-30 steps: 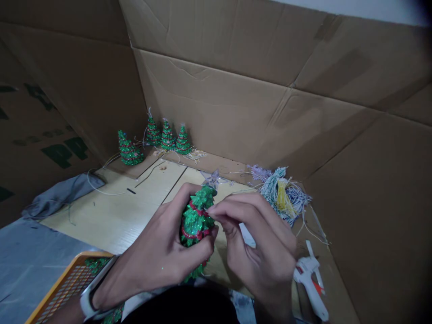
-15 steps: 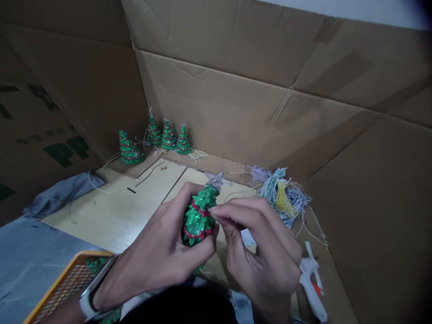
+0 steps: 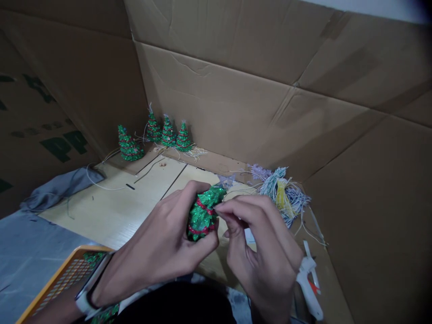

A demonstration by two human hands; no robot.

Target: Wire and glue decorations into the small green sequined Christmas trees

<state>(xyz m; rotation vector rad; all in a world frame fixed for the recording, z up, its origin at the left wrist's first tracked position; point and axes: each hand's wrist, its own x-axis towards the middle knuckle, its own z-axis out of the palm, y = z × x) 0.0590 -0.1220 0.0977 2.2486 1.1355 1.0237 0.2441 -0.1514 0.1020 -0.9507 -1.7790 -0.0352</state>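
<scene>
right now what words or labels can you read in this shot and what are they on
"PP" in dark green, on the cardboard wall at left
Other green printing higher on that wall: too blurred and cut off to read
No readable text shows on the green glitter tree or the hot glue gun

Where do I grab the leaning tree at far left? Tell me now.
Take the glittery green tree around its wide lower body, coming from the front over the pale wood board: the cardboard wall closes off the back and left, and the cone narrows toward its tip.
</scene>
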